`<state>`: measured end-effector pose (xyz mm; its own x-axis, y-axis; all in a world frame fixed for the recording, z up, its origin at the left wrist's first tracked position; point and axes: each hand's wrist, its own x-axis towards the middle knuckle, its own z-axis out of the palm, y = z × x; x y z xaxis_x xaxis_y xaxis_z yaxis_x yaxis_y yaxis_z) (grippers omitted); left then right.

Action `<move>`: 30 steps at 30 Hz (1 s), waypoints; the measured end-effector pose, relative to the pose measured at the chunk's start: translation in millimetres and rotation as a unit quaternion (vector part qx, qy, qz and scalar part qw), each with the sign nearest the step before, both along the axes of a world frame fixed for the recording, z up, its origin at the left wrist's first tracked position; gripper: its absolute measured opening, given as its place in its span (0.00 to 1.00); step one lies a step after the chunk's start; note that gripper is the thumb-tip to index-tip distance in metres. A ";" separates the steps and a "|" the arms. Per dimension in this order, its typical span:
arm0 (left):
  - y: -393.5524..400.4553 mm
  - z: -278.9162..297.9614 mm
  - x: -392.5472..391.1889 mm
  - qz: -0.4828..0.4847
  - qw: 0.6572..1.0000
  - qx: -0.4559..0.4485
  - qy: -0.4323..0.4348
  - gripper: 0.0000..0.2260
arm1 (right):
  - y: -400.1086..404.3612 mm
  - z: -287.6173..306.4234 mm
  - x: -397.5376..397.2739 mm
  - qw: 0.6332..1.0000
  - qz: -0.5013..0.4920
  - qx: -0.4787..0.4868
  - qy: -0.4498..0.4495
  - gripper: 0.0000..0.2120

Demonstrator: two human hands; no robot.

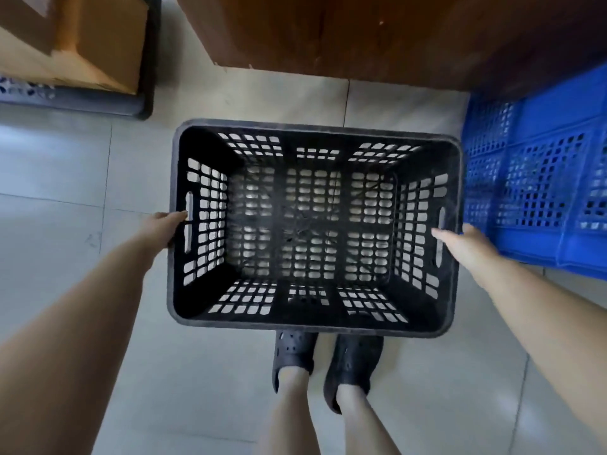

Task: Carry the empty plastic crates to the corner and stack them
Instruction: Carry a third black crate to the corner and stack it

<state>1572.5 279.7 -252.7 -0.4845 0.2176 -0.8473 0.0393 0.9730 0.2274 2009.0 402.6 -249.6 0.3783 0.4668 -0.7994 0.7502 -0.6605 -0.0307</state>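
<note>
— Both hands are seen at the short ends of the black perforated plastic crate (313, 228): the left hand (167, 226) is curled around the left wall at its handle slot, and the right hand (460, 243) is laid over the right rim by the other slot, fingers (441, 234) reaching inside. Is the crate gripped?

— On the left a grasp is judged likely. On the right, only contact is shown; a closed grip cannot be told.

— Where is the crate placed?

— Just ahead of the dark clogs (328, 362), over the pale tiled floor (65, 178), empty. Whether it is lifted or resting cannot be told.

— Which step is in hand?

— Taking hold for carrying, it is judged. A blue perforated plastic crate (538, 178) is seen just to the right, beside the brown wooden cabinet (361, 37).

— What is called for next?

— A firm hold at both slots, a level lift, and alignment of rims before stacking.
</note>
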 end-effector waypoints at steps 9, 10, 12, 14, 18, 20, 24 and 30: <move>-14.2 -18.8 1.7 0.133 0.982 0.081 -0.108 0.23 | -1.9 -23.4 18.6 0.947 -0.267 0.024 0.177 0.29; -16.1 -11.5 2.9 0.145 0.981 0.082 -0.105 0.23 | -2.7 -18.5 18.3 0.946 -0.270 0.023 0.176 0.30; -21.7 6.7 3.5 0.168 0.976 0.086 -0.106 0.24 | -4.4 -1.3 15.6 0.946 -0.275 0.019 0.170 0.31; -31.7 36.7 4.8 0.190 0.972 0.083 -0.106 0.25 | -8.1 25.6 11.2 0.942 -0.286 0.014 0.174 0.31; -61.2 110.4 0.0 0.236 0.962 0.093 -0.097 0.25 | -16.5 99.3 -3.4 0.937 -0.289 0.003 0.195 0.30; -75.1 157.0 0.2 0.261 0.955 0.103 -0.092 0.27 | -20.7 143.5 -10.2 0.934 -0.295 0.002 0.202 0.30; -108.8 257.1 3.1 0.303 0.941 0.131 -0.078 0.26 | -29.7 236.2 -20.1 0.934 -0.279 0.007 0.224 0.29; -166.4 393.1 10.3 0.339 0.925 0.170 -0.037 0.24 | -41.4 363.3 -36.9 0.939 -0.215 0.031 0.266 0.28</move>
